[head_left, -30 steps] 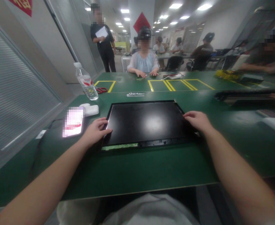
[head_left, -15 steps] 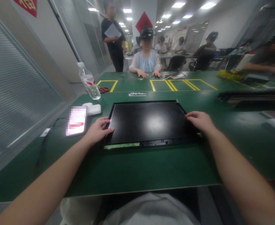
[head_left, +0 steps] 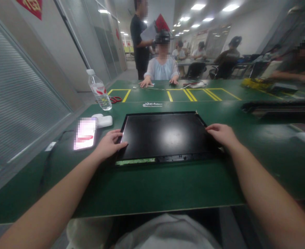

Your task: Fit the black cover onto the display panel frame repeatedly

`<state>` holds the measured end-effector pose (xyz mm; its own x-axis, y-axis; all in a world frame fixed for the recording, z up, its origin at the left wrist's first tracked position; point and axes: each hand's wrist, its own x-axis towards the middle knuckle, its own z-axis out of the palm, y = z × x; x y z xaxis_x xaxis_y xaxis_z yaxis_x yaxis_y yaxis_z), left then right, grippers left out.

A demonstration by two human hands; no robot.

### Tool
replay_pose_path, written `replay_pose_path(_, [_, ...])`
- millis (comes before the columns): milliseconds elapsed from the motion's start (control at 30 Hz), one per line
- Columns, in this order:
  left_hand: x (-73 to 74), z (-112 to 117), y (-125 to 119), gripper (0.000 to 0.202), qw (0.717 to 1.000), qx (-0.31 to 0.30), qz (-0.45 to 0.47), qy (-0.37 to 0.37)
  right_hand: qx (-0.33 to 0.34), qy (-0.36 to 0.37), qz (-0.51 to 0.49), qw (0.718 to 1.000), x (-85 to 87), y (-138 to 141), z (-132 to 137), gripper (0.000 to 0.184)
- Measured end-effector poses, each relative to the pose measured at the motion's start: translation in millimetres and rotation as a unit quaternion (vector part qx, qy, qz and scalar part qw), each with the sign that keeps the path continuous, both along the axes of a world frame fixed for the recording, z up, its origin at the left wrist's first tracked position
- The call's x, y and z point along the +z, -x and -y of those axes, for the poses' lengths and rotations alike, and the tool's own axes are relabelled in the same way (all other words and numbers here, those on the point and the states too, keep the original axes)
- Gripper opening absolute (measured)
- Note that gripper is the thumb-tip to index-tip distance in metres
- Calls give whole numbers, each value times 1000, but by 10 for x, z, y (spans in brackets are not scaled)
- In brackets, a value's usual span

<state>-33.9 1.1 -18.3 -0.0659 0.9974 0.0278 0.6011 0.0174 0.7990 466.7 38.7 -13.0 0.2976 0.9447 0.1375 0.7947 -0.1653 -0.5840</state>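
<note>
A black LCD screen panel (head_left: 152, 136) lies face up on the green table in front of me, a bright reflection on its surface. Along its near edge, at the left, runs a green circuit-board strip (head_left: 136, 161). My left hand (head_left: 110, 143) grips the panel's left edge, thumb on the screen's face and fingers at the rim. On the opposite side, my right hand (head_left: 221, 134) pinches the right edge between thumb and fingers. The undersides of the panel and some fingertips are hidden.
Left of the panel are a lit phone (head_left: 85, 134), a white earphone case (head_left: 104, 121), a water bottle (head_left: 100, 90) and red-handled scissors (head_left: 116, 99). Small white pieces (head_left: 152, 104) lie beyond it. A co-worker (head_left: 162, 65) sits opposite; a dark panel (head_left: 279, 106) lies right.
My hands and the panel have stayed put. The standing person in the background has moved right, behind the seated co-worker, whose hand on the left of the picture has shifted left.
</note>
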Motion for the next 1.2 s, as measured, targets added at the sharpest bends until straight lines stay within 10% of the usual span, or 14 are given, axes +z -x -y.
replay_pose_path(733, [-61,-87,35,56,972,-23,-231,-38,-37,-19,-12,999,-46,-79,-9,27])
replay_pose_path(1200, [-24,-68,18,37,995,22,-74,-66,-26,6,-8,1000,-28,-13,2,22])
